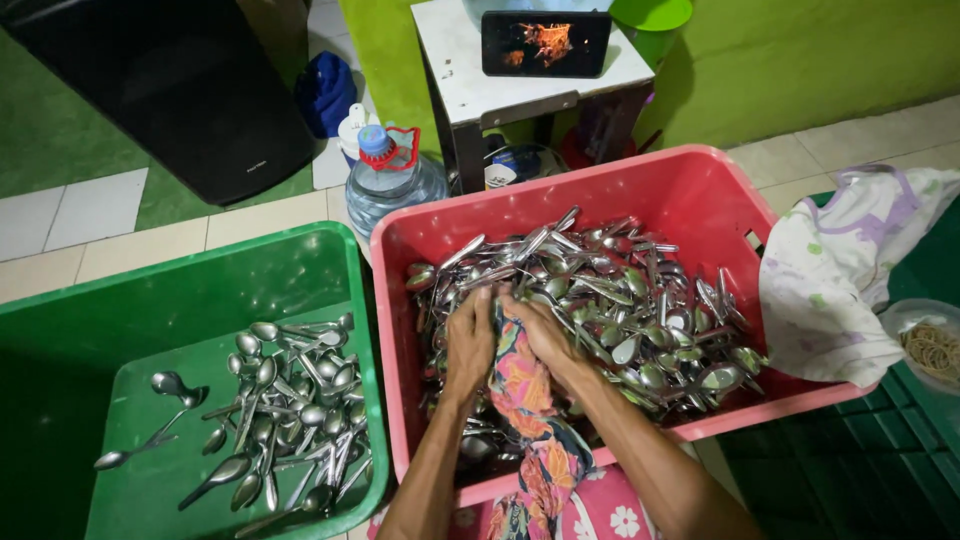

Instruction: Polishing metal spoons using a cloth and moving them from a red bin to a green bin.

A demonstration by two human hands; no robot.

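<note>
Head view, looking down at two tubs on a tiled floor.

Centre of frame: pink tub (700,190) holding a dense heap of steel spoons (620,300). Both hands are sunk into the near-left edge of the heap. Left hand (468,345) and right hand (540,335) sit close together with a patterned cloth (520,385) bunched between them; the cloth trails down toward the bottom edge of the frame. Fingers of both hands are curled around the cloth and down among the spoons. Whether a spoon is actually gripped inside the cloth I cannot tell; the fingertips are buried.

Lower left: green tub (60,330) with a looser, smaller scatter of spoons (290,410) lying flat on its floor, well apart from the hands.

Right edge: a pale printed fabric (840,270) draped over the pink tub's rim, and a bag of rubber bands (930,345) beside it. Top of frame: a small white stool (450,70) carrying a phone (545,42) with a lit screen; a water bottle (385,180) stands on the floor just behind the tubs.

Risks, as I judge them: the heap is tangled, so pulling one spoon could drag its neighbours over the low near rim. The trailing cloth could snag on handles. Hands pushed blind into the metal could get pinched or scraped.
</note>
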